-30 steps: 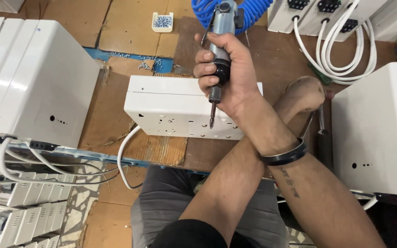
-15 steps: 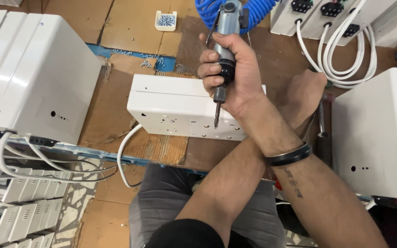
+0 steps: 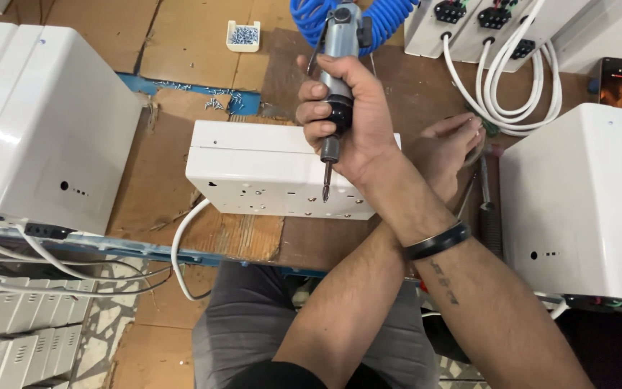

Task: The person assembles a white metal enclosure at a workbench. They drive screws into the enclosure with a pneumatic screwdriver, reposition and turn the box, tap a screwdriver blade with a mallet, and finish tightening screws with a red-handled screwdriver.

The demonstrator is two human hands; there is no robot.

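The right hand (image 3: 358, 130) is clamped around a grey air screwdriver (image 3: 336, 86), its tip just above the white metal box (image 3: 268, 169) mid-workbench. The left hand (image 3: 444, 148) lies flat, fingers together, at the box's right end. The box looks rigid, smooth and slippery; best gripped by its edges.
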